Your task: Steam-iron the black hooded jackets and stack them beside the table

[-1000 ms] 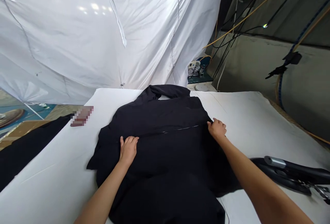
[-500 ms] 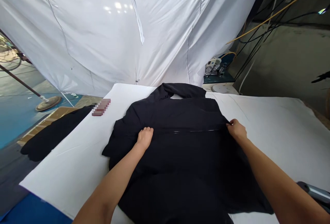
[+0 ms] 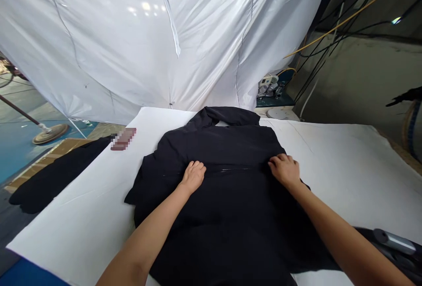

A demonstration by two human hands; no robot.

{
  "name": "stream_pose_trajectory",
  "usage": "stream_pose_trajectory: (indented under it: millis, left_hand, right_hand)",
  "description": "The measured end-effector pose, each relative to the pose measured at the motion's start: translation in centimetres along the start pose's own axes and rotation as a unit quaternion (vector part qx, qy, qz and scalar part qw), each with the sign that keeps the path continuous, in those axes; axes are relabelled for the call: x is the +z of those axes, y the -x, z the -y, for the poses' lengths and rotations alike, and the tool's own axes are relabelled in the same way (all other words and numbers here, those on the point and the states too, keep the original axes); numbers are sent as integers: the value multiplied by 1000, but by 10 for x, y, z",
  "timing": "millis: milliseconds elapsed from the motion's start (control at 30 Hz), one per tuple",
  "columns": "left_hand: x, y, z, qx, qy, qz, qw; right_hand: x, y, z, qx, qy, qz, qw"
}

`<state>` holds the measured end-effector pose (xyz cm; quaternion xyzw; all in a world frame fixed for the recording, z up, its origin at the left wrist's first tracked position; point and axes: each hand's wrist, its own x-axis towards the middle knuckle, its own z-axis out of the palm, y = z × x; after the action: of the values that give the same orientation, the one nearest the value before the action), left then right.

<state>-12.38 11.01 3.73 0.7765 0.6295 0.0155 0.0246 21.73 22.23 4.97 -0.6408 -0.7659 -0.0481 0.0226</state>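
Observation:
A black jacket (image 3: 224, 215) lies spread over the white table, one sleeve folded across its far end. A thin line of stitching or zip teeth (image 3: 234, 170) runs across it between my hands. My left hand (image 3: 194, 175) rests on the cloth with fingers bent and pressed together at the left end of that line. On the right, my right hand (image 3: 286, 169) pinches the jacket's fabric near its right edge, thumb and fingertips closed. The jacket's near end runs out of view.
White sheeting (image 3: 132, 48) hangs behind the white table (image 3: 336, 158). A blurred reddish item (image 3: 124, 139) lies at the table's left edge, beside dark cloth (image 3: 59, 174) on a carton. Machinery (image 3: 270, 86) stands behind. A grey-and-black object (image 3: 394, 241) is at the right.
My right hand has moved left from the jacket's edge onto its cloth. My left hand has shifted slightly right along the line. The whole view has drifted a little.

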Motion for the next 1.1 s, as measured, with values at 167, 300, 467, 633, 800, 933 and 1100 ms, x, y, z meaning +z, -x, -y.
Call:
stream_pose_trajectory:
  millis: [167,300,467,633,800,933,1100]
  left_hand:
    - [-1,-20,-22,-10,13,14,1000]
    - [-1,-26,-35,7,8,28,1000]
    - [-2,-25,-47,35,4,42,998]
    - [-2,-30,-73,29,39,38,998]
    - [8,-34,-91,-43,64,59,995]
    - [25,-29,-90,-61,72,52,994]
    - [37,-28,-85,-53,91,63,992]
  right_hand:
    - [20,24,17,-23,20,40,999]
    - [35,32,18,21,39,59,997]
    - [38,36,18,56,85,71,992]
    - [39,43,19,65,72,62,993]
    - [23,34,19,77,31,116,990]
    - [-18,29,-62,42,-11,206,978]
    - [-47,94,-219,95,-45,351,931]
